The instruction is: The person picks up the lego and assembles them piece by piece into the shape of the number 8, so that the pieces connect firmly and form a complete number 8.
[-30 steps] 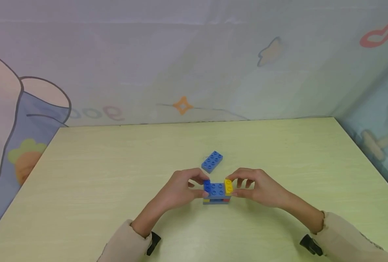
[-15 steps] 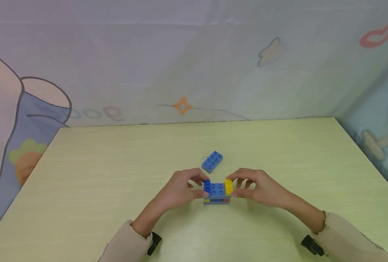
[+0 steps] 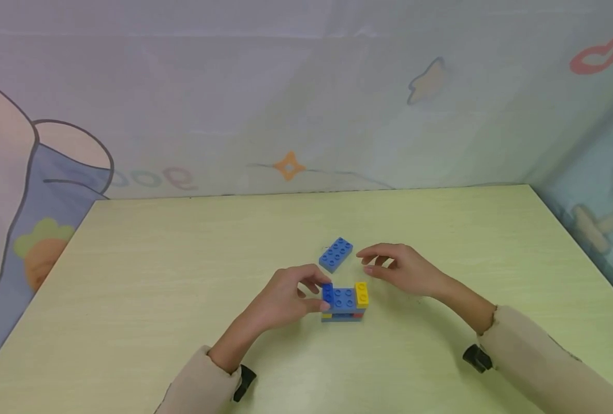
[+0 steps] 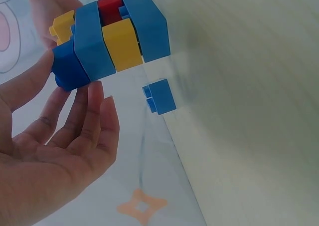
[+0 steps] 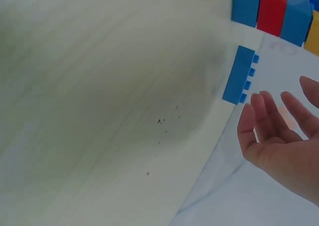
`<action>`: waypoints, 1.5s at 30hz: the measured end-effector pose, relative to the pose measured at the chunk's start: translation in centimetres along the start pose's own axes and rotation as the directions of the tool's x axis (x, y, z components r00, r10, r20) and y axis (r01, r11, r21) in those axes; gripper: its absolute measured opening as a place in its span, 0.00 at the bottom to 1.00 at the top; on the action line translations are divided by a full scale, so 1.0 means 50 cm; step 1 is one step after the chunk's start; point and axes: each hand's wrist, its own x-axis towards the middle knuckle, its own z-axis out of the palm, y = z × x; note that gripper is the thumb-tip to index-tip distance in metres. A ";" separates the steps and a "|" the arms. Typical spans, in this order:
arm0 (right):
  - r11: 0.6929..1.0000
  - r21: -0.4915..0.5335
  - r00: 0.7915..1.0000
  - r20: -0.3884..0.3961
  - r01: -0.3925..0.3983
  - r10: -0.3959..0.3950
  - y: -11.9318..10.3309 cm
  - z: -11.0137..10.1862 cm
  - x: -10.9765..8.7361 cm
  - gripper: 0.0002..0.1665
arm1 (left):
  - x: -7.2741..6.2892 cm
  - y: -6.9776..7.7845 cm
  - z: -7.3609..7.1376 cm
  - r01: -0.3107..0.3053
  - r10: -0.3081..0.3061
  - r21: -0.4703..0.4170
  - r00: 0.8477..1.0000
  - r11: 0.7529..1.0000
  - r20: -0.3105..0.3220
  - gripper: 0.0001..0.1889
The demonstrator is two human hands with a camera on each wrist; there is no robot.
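My left hand (image 3: 286,299) pinches a small dark blue brick (image 3: 328,292) between thumb and fingers. That brick sits on the left end of a layered stack whose upper light blue brick (image 3: 344,299) shows its studs. A small yellow brick (image 3: 361,294) tops the right end. In the left wrist view, a yellow brick (image 4: 122,45) and a red brick (image 4: 109,9) lie between two light blue layers. My right hand (image 3: 410,272) holds nothing, its fingers loosely bent. It hovers just right of a loose light blue brick (image 3: 336,255), apart from it.
The pale wooden table (image 3: 198,247) has a printed cloth (image 3: 306,92) hanging behind its far edge. Small dark specks (image 5: 159,121) mark the tabletop in the right wrist view. A dark strap (image 3: 477,358) hangs at the right sleeve.
My right hand has let go of the yellow brick, which stays on the stack. It has moved away from me, up beside the loose blue brick. My left hand has stayed in place.
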 end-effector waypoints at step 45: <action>0.982 -0.158 0.990 0.082 -0.103 0.117 0.045 0.006 0.060 0.23 | 0.002 0.000 -0.004 0.035 -0.035 -0.006 0.999 0.999 0.014 0.12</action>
